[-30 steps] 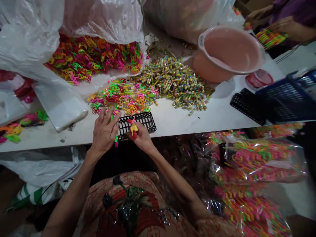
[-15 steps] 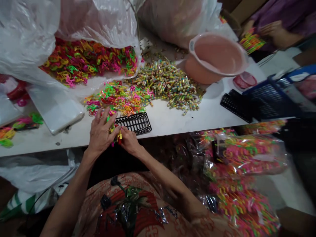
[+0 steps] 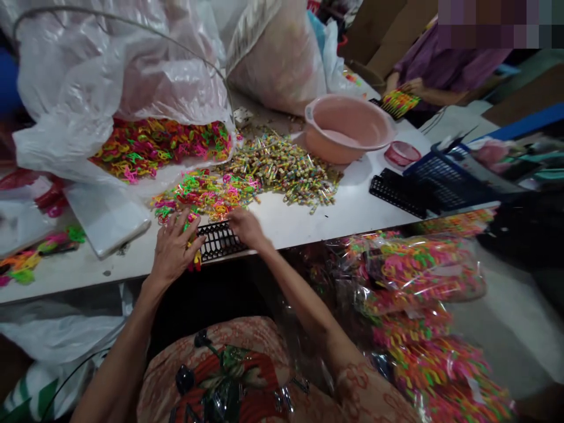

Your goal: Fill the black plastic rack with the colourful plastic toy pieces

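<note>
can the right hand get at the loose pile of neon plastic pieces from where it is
Probably yes: the right hand lies over the far edge of the black grid tray, right beside the neon pile, and nothing stands between them on the white table.

Black grid tray [image 3: 218,239], neon pink-green-orange-yellow toy pile [image 3: 205,194] — salmon-pink basin [image 3: 348,126], white table [image 3: 352,205]

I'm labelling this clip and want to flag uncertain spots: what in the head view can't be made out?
- Left end of the black grid tray: covered by the left hand.
- What the right hand grips: its fingers hide it.
- Single pieces in the loose colourful pile: too small.
- Bagged pieces below the table: blurred behind plastic.
</note>
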Demonstrator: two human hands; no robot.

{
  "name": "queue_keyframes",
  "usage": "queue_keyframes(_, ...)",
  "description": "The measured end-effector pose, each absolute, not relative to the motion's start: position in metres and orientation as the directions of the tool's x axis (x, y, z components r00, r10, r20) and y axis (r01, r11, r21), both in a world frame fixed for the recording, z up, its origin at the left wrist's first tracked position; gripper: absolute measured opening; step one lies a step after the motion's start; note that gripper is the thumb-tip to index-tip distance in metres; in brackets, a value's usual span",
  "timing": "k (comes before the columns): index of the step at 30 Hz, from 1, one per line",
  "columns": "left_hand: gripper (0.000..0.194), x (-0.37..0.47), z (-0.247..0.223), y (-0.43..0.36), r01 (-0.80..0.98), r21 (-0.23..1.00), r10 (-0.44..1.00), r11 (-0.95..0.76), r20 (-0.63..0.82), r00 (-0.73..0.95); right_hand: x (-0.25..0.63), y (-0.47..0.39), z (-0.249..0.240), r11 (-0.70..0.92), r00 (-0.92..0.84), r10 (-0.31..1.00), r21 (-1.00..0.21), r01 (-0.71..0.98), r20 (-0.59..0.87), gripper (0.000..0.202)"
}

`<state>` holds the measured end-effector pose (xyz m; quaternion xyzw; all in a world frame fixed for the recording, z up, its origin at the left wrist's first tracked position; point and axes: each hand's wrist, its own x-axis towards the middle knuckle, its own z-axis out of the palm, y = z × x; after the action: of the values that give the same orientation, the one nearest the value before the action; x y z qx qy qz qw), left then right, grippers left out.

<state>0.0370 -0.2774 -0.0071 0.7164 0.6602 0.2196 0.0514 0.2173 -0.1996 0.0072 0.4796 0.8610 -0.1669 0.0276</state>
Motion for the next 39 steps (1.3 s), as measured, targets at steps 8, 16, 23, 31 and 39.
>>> queue_keyframes(8, 0.045, 0.038, -0.004, -0.287, 0.949, 0.299, 0.971, -0.100, 0.239, 0.027, 0.254, -0.134, 0.012, 0.455, -0.469, 0.857, -0.113, 0.883, -0.213, 0.037)
queue_keyframes(16, 0.047, 0.035, -0.012, -0.278, 0.909, 0.374, 0.955, -0.183, 0.288, 0.074, 0.301, -0.138, 0.003, 0.327, -0.310, 0.926, 0.047, 0.944, -0.217, 0.043)
queue_keyframes(23, 0.047, 0.033, -0.017, -0.278, 0.896, 0.390, 0.941, -0.213, 0.328, 0.081, 0.332, -0.149, 0.010, 0.013, -0.050, 0.993, -0.325, 0.946, -0.105, 0.022)
queue_keyframes(31, 0.047, 0.034, -0.015, -0.277, 0.895, 0.400, 0.953, -0.198, 0.293, 0.080, 0.276, -0.200, -0.038, -0.045, -0.279, 0.951, -0.950, 0.308, -0.136, 0.012)
queue_keyframes(39, 0.047, 0.031, -0.014, -0.277, 0.890, 0.404, 0.954, -0.210, 0.285, 0.096, 0.220, -0.205, -0.045, -0.017, -0.339, 0.935, -0.967, 0.253, -0.105, 0.021)
